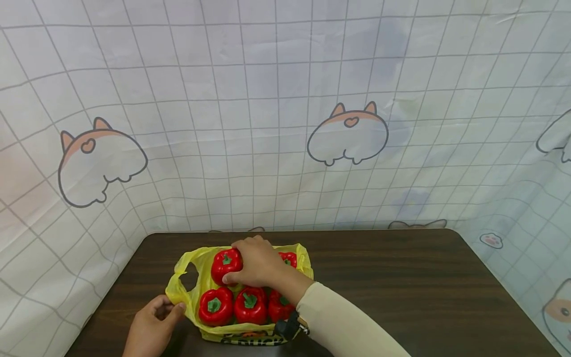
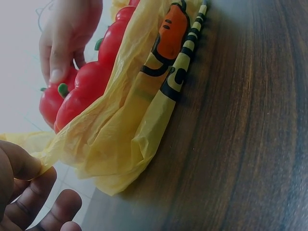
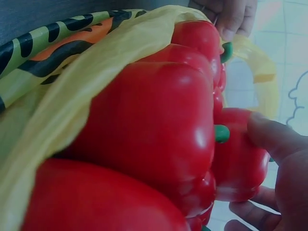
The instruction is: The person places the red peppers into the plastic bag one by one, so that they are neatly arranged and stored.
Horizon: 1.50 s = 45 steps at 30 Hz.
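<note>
A yellow plastic bag point(image 1: 196, 259) with a black and orange print lies on the table, its mouth facing up around several red bell peppers with green stems. My left hand point(image 1: 153, 325) pinches the bag's left edge between thumb and index finger, beside the loop handle; the left wrist view shows the film point(image 2: 115, 149) drawn taut from that hand point(image 2: 26, 192). My right hand point(image 1: 258, 263) reaches over the bag and grips a red bell pepper point(image 1: 223, 267) at the back left, thumb on its near side. Other bell peppers point(image 1: 251, 306) sit in the front row, partly under the right forearm.
The dark wooden table point(image 1: 401, 287) extends to the right of the bag. Behind it hangs a white grid-patterned cloth point(image 1: 276, 148) with cartoon animal drawings. A black wrist camera point(image 1: 287, 326) is on the right wrist, over the bag's front edge.
</note>
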Tool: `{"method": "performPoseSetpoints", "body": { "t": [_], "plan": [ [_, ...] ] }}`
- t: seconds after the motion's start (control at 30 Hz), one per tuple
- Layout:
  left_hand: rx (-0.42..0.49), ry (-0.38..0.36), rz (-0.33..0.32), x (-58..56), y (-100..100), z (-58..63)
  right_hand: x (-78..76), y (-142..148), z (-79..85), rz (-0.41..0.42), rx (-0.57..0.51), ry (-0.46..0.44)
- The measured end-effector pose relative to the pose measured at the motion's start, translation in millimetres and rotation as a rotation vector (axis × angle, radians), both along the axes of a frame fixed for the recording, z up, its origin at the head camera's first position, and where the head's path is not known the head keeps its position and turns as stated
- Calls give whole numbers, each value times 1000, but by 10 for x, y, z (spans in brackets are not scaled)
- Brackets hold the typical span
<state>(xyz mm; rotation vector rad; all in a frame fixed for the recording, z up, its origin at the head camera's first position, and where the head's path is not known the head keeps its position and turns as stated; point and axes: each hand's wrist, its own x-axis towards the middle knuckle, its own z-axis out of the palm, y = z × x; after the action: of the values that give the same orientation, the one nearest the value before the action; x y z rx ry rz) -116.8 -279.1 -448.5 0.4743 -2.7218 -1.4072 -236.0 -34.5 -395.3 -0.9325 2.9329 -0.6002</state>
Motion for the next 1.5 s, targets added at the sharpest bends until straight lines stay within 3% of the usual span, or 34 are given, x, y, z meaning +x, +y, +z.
{"method": "performPoseSetpoints", "body": {
  "t": [0.2,0.6,1.23,1.4,1.5],
  "plan": [
    [0,-4,-3,1,4,-1,25,22,-3,17,51,5],
    [-11,-26,4,-5,-1,-2,23,131,49,7,34,-3],
    [31,-85,-10,-22,-51,20,108,629,257,-1,-3,29],
    [3,-34,-14,-13,-65,88,164,857,262,-3,-30,27],
    [-46,77,-47,-8,-78,133,208,1015,231,-15,-43,24]
  ]
}}
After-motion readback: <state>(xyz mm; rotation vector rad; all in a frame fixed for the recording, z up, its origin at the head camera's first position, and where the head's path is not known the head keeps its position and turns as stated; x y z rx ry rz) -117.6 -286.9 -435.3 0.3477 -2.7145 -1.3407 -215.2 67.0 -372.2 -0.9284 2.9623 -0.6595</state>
